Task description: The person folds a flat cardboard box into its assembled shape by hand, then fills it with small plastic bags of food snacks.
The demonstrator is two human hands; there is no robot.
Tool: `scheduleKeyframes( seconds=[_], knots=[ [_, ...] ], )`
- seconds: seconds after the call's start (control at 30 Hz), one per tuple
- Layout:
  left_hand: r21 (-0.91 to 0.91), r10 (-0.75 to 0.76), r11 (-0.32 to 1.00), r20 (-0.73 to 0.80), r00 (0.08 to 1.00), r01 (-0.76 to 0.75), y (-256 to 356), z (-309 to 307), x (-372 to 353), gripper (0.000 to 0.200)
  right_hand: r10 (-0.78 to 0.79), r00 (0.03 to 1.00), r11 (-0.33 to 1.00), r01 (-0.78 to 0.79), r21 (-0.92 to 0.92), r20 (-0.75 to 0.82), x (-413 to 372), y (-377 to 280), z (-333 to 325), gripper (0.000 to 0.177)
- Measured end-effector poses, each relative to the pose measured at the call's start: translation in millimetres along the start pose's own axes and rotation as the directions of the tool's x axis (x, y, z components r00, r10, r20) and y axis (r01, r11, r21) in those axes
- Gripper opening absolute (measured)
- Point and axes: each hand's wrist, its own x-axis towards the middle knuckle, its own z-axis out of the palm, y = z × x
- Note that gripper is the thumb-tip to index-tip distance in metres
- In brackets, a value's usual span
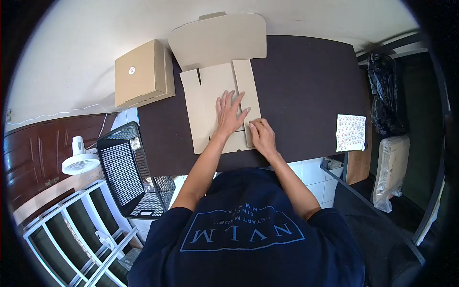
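A flat brown cardboard piece (205,105) lies on the dark table, its large rounded flap (220,40) reaching to the wall at the back. A narrow panel (247,86) is folded over along its right side. My left hand (230,114) rests with fingers spread on the cardboard, its fingertips at the inner edge of that panel. At the panel's lower right edge is my right hand (263,137), fingers bent and pressed together on the cardboard edge.
Brown boxes (143,74) stand at the table's back left. A patterned sheet (350,133) lies at the right of the dark table (306,95). Left of the table are a black basket (126,167) and a white fan (80,162). Wrapped cardboard (392,170) leans at the right.
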Motion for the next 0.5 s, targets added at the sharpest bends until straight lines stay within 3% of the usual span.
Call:
scheduleKeyframes(
  seconds=[0.03, 0.17, 0.3, 0.37, 0.43, 0.5],
  knots=[
    [0.163, 0.034, 0.986, 0.053, 0.998, -0.043, -3.0, 2.1, -2.8, 0.050, 0.054, 0.998, 0.999, -0.054, -0.006, 0.038, 4.2, -0.5, -0.8, 0.020],
    [0.209, 0.067, 0.975, 0.055, 0.996, -0.077, -13.0, 13.0, -9.4, 0.052, -0.046, 0.998, 0.983, 0.039, -0.177, -0.035, 64.7, 40.1, 10.9, 0.017],
    [0.251, 0.060, 0.965, 0.061, 0.996, -0.074, -12.4, 12.2, -8.4, 0.051, 0.243, 0.968, 0.952, -0.251, -0.175, -0.069, 160.5, 64.4, 21.8, 0.027],
    [0.249, 0.048, 0.966, 0.055, 0.997, -0.061, -13.2, 11.4, -7.5, 0.052, 0.303, 0.953, 0.935, -0.299, -0.191, -0.006, 197.7, 72.9, 25.0, 0.029],
    [0.244, 0.057, 0.967, 0.053, 0.997, -0.069, -14.2, 11.6, -8.4, 0.051, 0.398, 0.903, 0.916, -0.380, -0.130, 0.160, 215.3, 58.6, 19.0, 0.029],
    [0.253, 0.047, 0.966, 0.047, 0.998, -0.058, -15.3, 12.3, -8.8, 0.051, 0.416, 0.889, 0.906, -0.386, -0.176, 0.190, 217.1, 49.8, 18.1, 0.030]
  ],
)
